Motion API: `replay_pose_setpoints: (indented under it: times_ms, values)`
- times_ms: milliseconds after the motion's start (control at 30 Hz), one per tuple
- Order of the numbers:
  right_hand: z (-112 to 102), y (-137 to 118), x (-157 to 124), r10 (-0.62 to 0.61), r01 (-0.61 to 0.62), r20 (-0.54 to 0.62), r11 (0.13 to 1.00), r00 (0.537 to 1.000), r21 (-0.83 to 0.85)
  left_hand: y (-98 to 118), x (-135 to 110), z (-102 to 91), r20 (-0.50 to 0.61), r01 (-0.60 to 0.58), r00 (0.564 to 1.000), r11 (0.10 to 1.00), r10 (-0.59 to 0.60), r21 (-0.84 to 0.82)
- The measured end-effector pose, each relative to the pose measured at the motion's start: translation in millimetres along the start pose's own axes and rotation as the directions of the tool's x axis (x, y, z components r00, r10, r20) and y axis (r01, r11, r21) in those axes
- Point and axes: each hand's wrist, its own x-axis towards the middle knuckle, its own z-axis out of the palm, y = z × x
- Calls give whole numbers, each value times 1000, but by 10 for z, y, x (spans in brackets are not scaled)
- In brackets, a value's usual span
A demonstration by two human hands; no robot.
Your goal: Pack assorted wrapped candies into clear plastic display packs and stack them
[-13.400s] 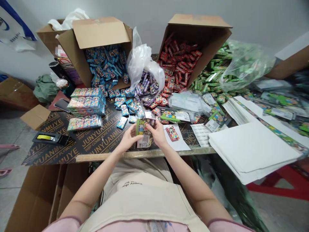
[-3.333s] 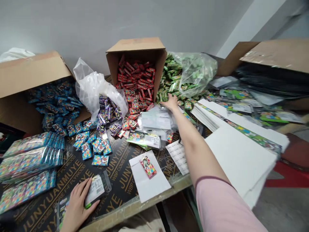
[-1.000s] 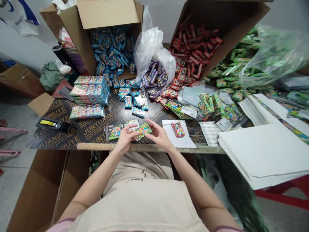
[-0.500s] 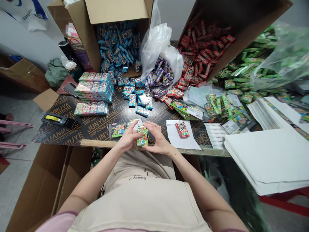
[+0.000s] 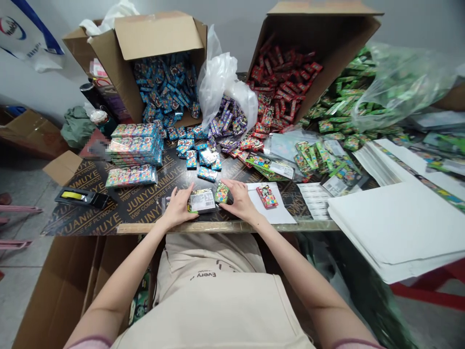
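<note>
At the table's front edge, my left hand (image 5: 178,208) grips the left side of a flat dark packet (image 5: 203,200), thumb below and fingers above. The packet has a pale barcode label facing up. My right hand (image 5: 238,201) pinches a small green printed box (image 5: 221,193) between thumb and fingers, right beside the packet's right end. To the right of that hand, a small red box (image 5: 267,197) lies on a white sheet (image 5: 285,211). Several small blue boxes (image 5: 207,173) lie loose just beyond my hands.
Wrapped multi-packs (image 5: 132,145) are stacked at left, near a black tape dispenser (image 5: 80,198). Behind stand cartons of blue boxes (image 5: 167,87) and red boxes (image 5: 283,87), with purple boxes (image 5: 228,116) between. Green boxes (image 5: 348,92) are heaped at right, beyond white card sheets (image 5: 395,223).
My hands have moved apart. The green box, earlier upright between both hands, is now tilted in my right hand farther from the edge. My left hand now holds the packet, label up. The view has shifted.
</note>
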Motion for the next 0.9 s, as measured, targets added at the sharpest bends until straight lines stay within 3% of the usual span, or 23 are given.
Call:
replay_pose_setpoints:
  times_ms: [167,233,300,333,400,467,533,600,667,767,833,900]
  values:
    - [-65,-26,-44,-68,-2,190,937,979,349,41,-22,-72,-17,-55,998,989,54,-140]
    - [-72,-39,-27,-52,-53,212,886,976,461,88,16,-103,-24,-57,998,983,54,-175]
    - [-53,-90,37,121,-161,108,816,987,555,166,101,-123,-107,0,994,980,-22,-197]
    - [-34,-138,90,255,-220,31,757,966,615,217,160,-123,-171,39,982,974,-78,-221]
    - [8,-272,240,498,-283,-59,581,865,763,342,297,-93,-304,101,931,944,-201,-314]
    - [43,-428,428,623,-252,-64,406,779,878,490,426,-8,-376,125,868,876,-324,-466]
    - [57,-553,611,687,-181,-106,332,719,926,647,512,122,-383,114,806,753,-451,-648]
    - [54,-616,743,736,-147,-168,342,656,928,794,549,258,-338,68,750,575,-568,-815]
    - [39,-620,797,759,-177,-173,355,627,918,915,561,344,-247,0,709,350,-661,-937]
    - [-7,-596,754,751,-203,-153,360,642,911,1030,588,315,-72,-66,721,35,-689,-997]
    - [-59,-598,691,731,-180,-157,360,664,916,1058,621,221,-5,-76,750,-78,-661,-994]
    - [-119,-612,632,709,-166,-118,318,695,934,1050,657,120,22,-80,768,-130,-640,-988]
